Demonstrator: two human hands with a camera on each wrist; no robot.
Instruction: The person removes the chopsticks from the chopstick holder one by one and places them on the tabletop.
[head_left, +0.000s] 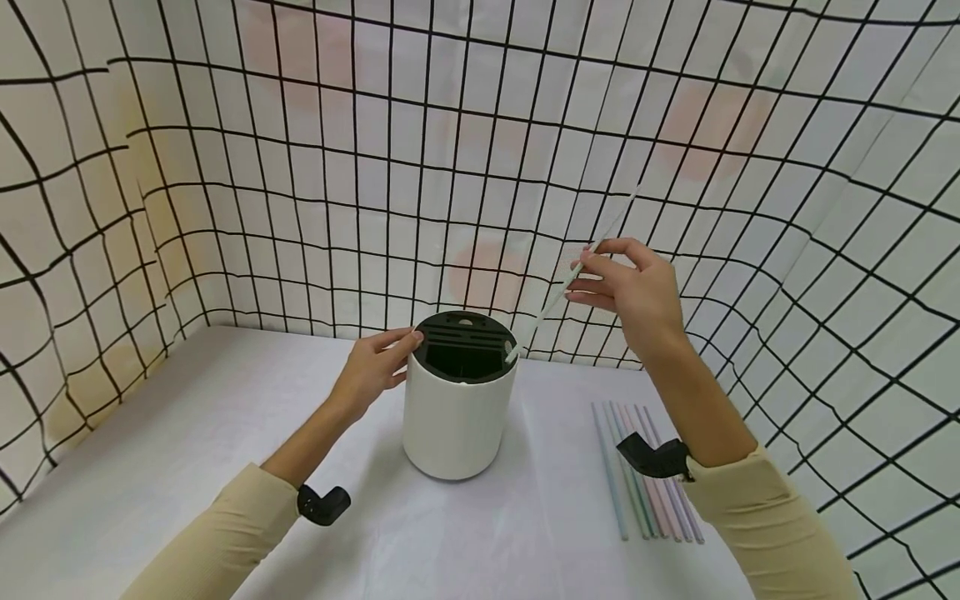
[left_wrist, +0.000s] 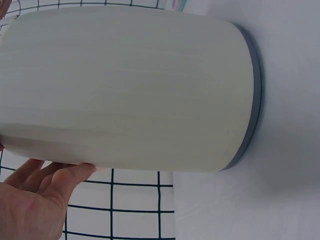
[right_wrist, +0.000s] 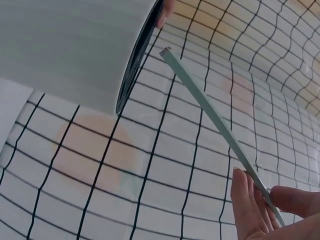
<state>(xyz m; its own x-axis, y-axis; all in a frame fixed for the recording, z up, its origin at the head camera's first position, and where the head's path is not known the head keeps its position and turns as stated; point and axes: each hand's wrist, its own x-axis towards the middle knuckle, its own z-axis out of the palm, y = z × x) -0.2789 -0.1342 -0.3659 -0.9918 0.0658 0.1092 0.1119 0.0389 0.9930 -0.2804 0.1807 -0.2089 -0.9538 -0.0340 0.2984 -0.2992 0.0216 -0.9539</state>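
Note:
A white cylindrical holder (head_left: 459,425) with a black slotted top (head_left: 461,333) stands upright on the table. At its left upper edge, my left hand (head_left: 372,367) holds the rim, with curved fingers (left_wrist: 75,175) against the side wall. My right hand (head_left: 630,287) is raised to the right of the holder. Between thumb and fingers it pinches a thin pale green stick (right_wrist: 215,117), slanted down to the left. In the head view the stick's lower end overlaps the right edge of the black top; the right wrist view shows that end apart from the rim.
Several thin pastel sticks (head_left: 648,475) lie side by side on the white table (head_left: 465,542) at the right, partly beneath the right forearm. White walls (head_left: 420,125) with a black grid surround the table at the back and sides. Black wrist cameras (head_left: 324,505) sit on both sleeves.

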